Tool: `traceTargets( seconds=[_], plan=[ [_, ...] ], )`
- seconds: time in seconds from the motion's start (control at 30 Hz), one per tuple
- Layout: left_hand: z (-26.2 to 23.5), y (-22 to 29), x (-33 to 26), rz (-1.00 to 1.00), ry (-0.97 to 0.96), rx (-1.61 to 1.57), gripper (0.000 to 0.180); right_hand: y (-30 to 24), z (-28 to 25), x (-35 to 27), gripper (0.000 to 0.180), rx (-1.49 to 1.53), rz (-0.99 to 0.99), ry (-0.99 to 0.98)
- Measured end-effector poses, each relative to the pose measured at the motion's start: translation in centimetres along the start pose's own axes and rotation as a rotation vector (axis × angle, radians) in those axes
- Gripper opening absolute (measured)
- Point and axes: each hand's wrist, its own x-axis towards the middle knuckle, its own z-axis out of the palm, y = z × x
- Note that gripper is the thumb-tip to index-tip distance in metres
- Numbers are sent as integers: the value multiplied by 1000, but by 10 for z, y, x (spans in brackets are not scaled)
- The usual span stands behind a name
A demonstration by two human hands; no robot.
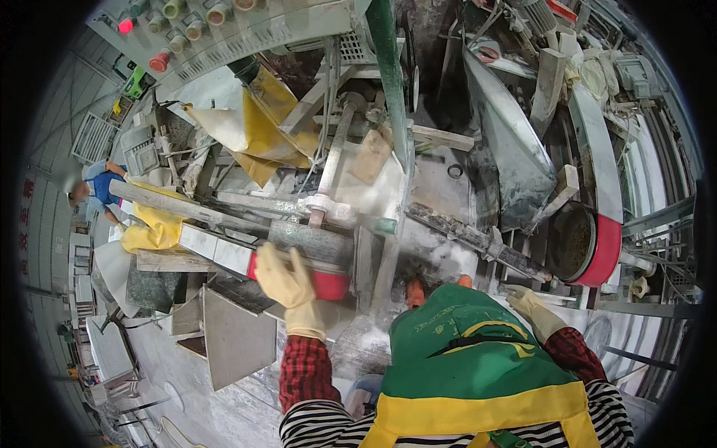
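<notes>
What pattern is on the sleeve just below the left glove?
The sleeve has red and black checks; the head view shows it best.

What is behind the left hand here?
Red belt shows on both sides of the left hand; the stretch directly behind it is covered, so anything there cannot be seen.

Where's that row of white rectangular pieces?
In the head view, the white row runs left of centre, between a crumpled yellow sheet and a curved red band.

A grey control panel (291, 31) with a red push button (159, 61) stands beside a green post (391, 82); at far left, a co-worker (103, 185) in blue is near yellow sheeting (153, 228)
</notes>
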Motion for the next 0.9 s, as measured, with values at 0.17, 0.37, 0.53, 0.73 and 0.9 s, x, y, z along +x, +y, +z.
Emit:
traceTargets(
  seconds=[0.17,0.37,0.53,0.73,0.9],
  plan=[
    [6,-74,54,-300,-124,237,72,-10,-9,0,46,12,-135,37],
    [37,-144,39,-586,-359,44,72,-80,-17,-40,41,-45,-43,48],
    [47,-113,31,-505,-361,241,63,-38,-14,-23,50,-95,-44,74],
    [57,-145,24,-497,-472,340,65,-45,-15,-27,55,-109,-9,107],
    [55,-135,25,-521,-338,186,57,-35,-7,-28,51,-118,33,123]
  ],
)
